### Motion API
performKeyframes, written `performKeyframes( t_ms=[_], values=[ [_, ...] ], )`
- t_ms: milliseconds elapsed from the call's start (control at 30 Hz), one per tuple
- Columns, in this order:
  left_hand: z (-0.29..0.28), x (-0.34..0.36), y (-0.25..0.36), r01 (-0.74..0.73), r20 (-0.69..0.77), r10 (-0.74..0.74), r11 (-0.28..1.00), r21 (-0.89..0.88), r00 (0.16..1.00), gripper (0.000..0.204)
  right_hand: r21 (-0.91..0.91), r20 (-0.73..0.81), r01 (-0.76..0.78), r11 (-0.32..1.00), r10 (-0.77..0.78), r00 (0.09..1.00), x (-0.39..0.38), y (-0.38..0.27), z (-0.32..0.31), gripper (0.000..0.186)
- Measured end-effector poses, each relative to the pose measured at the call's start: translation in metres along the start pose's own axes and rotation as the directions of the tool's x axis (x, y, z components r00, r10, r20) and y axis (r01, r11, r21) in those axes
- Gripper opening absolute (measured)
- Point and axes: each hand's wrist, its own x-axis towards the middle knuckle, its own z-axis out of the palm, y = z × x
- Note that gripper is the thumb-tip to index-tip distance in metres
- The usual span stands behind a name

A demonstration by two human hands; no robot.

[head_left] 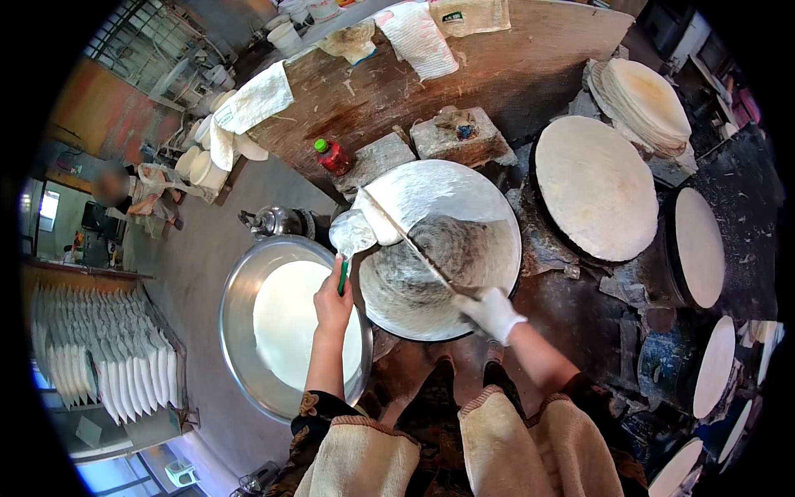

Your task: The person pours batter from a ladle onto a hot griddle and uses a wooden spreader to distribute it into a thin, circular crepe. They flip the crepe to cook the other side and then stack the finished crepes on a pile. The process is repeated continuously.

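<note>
My bare left hand [332,300] is closed round the green handle of a ladle [354,234], whose batter-coated bowl is at the left rim of a round griddle [476,306]. My right hand [493,315], in a white glove, grips a long, thin batter spreader [424,258] that slants across the griddle. White batter [451,189] coats the far part of the surface, while the middle shows dark and streaked. Left of the griddle stands a wide steel basin [235,311] of white batter [286,319], partly behind my left forearm.
To the right, more griddles carry pale flatbreads [595,186], with a stack of flatbreads [644,103] beyond. A wooden board [513,74] draped with cloths stands behind. A red bottle [333,157] and a metal kettle [277,220] are near the griddle. Someone [149,186] is at far left.
</note>
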Motion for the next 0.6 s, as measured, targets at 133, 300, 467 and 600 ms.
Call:
performKeyframes(
  t_ms=[133,300,467,600],
  values=[
    [-0.012,-0.030,0.001,0.092,-0.053,-0.090,0.996,0.022,0.995,0.048,0.102,-0.044,0.049,0.994,-0.044,0.998,0.011,-0.005,-0.083,0.038],
    [0.007,-0.042,0.022,0.110,-0.133,-0.111,0.994,-0.017,0.985,0.045,-0.164,0.017,0.104,0.981,-0.103,0.995,0.045,-0.022,-0.073,0.038],
    [0.005,-0.074,0.026,0.216,-0.199,-0.226,0.974,-0.071,0.954,0.042,-0.267,0.227,0.174,0.948,-0.113,0.967,0.032,-0.033,-0.062,0.044],
    [0.003,-0.101,0.036,0.258,-0.194,-0.271,0.962,-0.090,0.943,0.043,-0.142,0.128,0.139,0.980,-0.121,0.984,0.073,-0.052,-0.135,0.034]
  ],
)
